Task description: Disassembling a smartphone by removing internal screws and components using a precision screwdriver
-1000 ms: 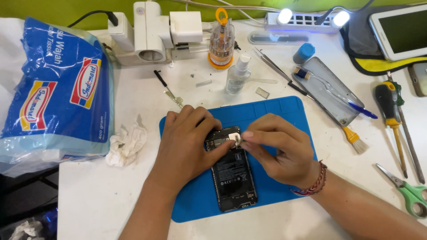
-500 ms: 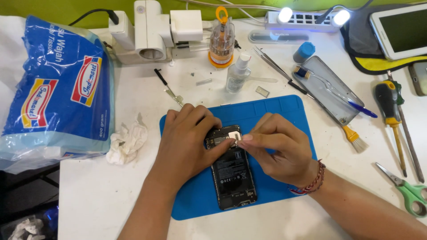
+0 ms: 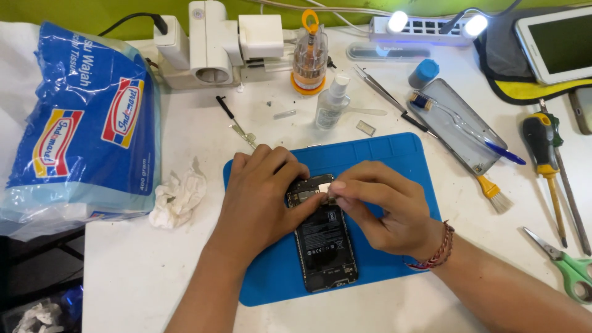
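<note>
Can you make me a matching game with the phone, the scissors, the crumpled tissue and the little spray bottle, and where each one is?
Things:
1. opened phone
2. scissors
3. crumpled tissue
4. spray bottle

Places:
A. right edge of the table
B. on the blue mat, under both hands
C. beyond the mat, upright
D. left of the mat, beside the blue pack

Pairs: 1-B, 2-A, 3-D, 4-C

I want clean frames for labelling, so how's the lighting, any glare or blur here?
Head view: sharp overall, evenly lit; two lamps at the top edge blow out white; soft shadows under the left hand and right hand; the small part pinched over the opened phone is washed out.
</note>
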